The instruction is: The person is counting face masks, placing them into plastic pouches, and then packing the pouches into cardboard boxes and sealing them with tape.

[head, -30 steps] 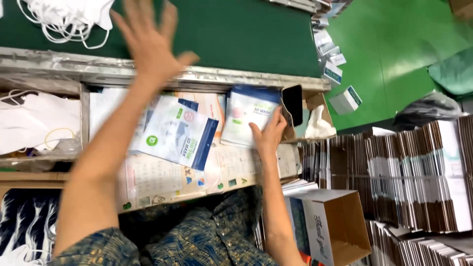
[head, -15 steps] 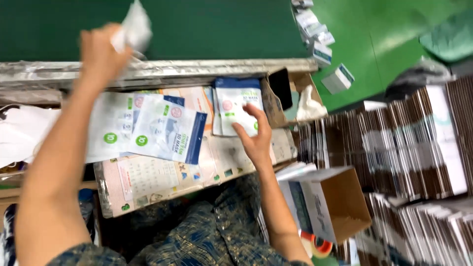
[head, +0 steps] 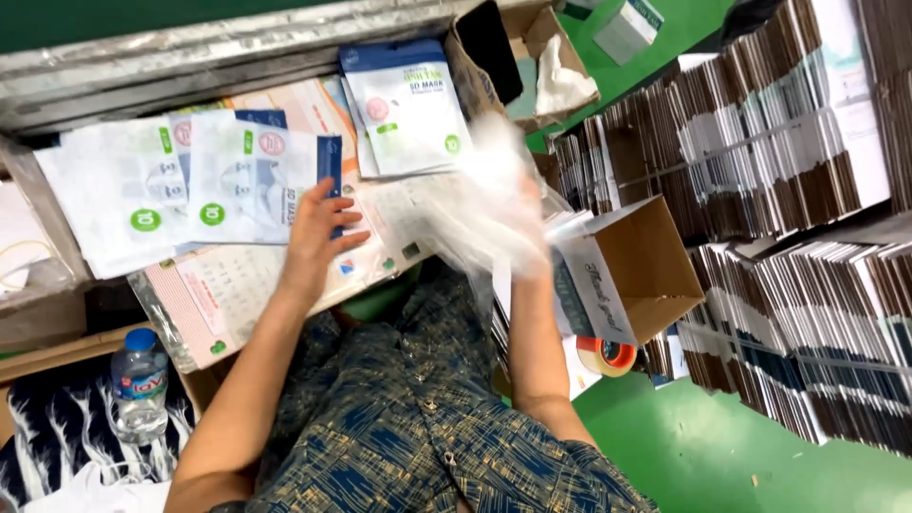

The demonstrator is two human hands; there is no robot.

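Left hand [head: 318,233] flat, fingers spread on the pouch stack [head: 237,176]; right hand's [head: 518,223] grip pinches something white, blurred — I'd pin the stack firmly.

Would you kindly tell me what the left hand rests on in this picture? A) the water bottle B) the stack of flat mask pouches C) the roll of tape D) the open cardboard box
B: the left hand lies flat on the edge of the mask pouches on the bench, while the bottle, tape and box lie well apart from it.
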